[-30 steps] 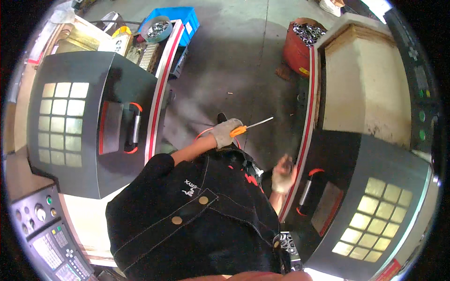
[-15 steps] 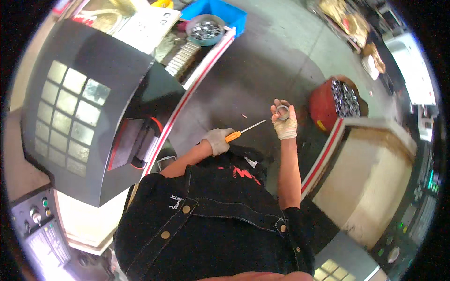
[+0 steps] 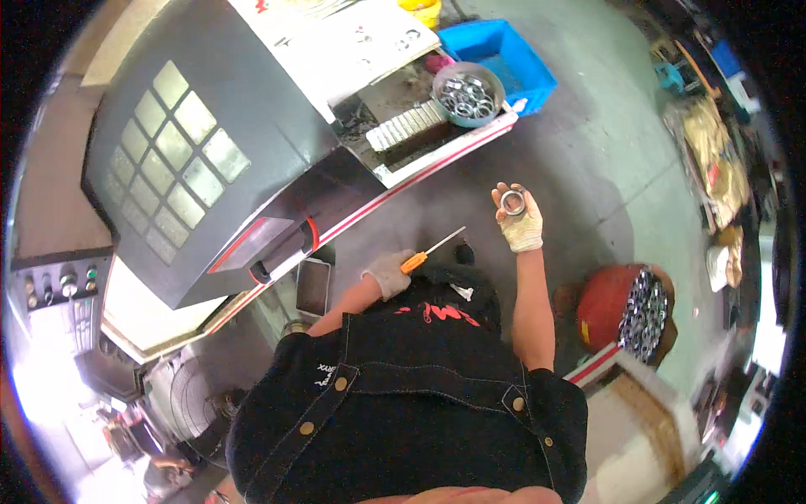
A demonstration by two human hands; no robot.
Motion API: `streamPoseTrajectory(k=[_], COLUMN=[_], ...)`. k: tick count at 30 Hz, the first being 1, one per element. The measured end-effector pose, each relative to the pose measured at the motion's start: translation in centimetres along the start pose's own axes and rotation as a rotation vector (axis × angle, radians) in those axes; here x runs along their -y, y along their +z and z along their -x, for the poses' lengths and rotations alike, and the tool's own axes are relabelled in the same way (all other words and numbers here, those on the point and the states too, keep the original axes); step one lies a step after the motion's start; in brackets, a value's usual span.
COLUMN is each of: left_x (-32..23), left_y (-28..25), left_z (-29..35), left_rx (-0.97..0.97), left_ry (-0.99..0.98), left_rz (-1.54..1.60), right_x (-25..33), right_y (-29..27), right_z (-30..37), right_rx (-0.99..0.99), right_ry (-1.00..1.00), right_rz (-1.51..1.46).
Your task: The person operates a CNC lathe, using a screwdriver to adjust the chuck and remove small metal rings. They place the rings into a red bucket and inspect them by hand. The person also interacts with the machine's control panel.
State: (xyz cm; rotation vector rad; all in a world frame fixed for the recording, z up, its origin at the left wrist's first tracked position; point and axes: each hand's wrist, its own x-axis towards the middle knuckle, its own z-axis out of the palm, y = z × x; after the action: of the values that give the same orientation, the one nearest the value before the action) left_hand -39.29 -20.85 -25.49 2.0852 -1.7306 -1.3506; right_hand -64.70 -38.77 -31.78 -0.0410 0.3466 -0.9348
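My gloved left hand (image 3: 389, 275) is closed around the orange handle of a screwdriver (image 3: 413, 263). Its thin metal shaft points up and to the right, toward my other hand, and touches nothing. In my gloved right hand (image 3: 525, 231), held palm up with bare fingertips curled, sits a metal ring (image 3: 513, 212). The ring's open face is turned up toward me. A round grey bowl (image 3: 497, 85) filled with similar shiny rings stands on the machine ledge ahead.
Beside the bowl is a blue plastic bin (image 3: 537, 82). A row of metal pieces (image 3: 407, 126) lies on the ledge. The dark machine door (image 3: 277, 126) with window panes is at left. A red drum (image 3: 600, 311) with many metal rings stands right, near a pale cabinet (image 3: 638, 420).
My view has turned left, so the machine ledge, bowl and drum appear farther right. Both hands keep their holds; the ring is slightly more tilted toward me.
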Motion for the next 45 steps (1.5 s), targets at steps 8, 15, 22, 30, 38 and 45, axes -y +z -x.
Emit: streamPoseTrajectory(k=[8, 15, 22, 30, 38, 45], left_x=[-3.8, -4.4, -2.7, 1.2, 10.3, 16.9], left_y=[0.5, 2.7, 3.5, 0.9, -2.0, -0.2], left_z=[-0.4, 1.4, 4.0, 7.4, 12.2, 16.5], left_rx=[-0.224, -0.29, -0.391, -0.534, -0.691, -0.807], left_ry=[-0.133, -0.318, -0.424, -0.185, -0.04, -0.026], left_rz=[0.103, 0.248, 0.356, 0.345, 0.295, 0.346], right_x=[4.2, -0.4, -4.6, -11.4, -19.5, -24.2], right_y=[1.9, 2.6, 2.3, 7.8, 10.6, 12.1], right_z=[-6.7, -10.7, -13.2, -16.3, -20.5, -17.3], right_rx=[0.201, 0.127, 0.061, -0.015, 0.206, 0.116], right_ry=[0.122, 0.258, 0.58, 0.251, 0.029, -0.315], right_rz=[0.317, 0.664, 0.673, 0.704, 0.538, 0.668])
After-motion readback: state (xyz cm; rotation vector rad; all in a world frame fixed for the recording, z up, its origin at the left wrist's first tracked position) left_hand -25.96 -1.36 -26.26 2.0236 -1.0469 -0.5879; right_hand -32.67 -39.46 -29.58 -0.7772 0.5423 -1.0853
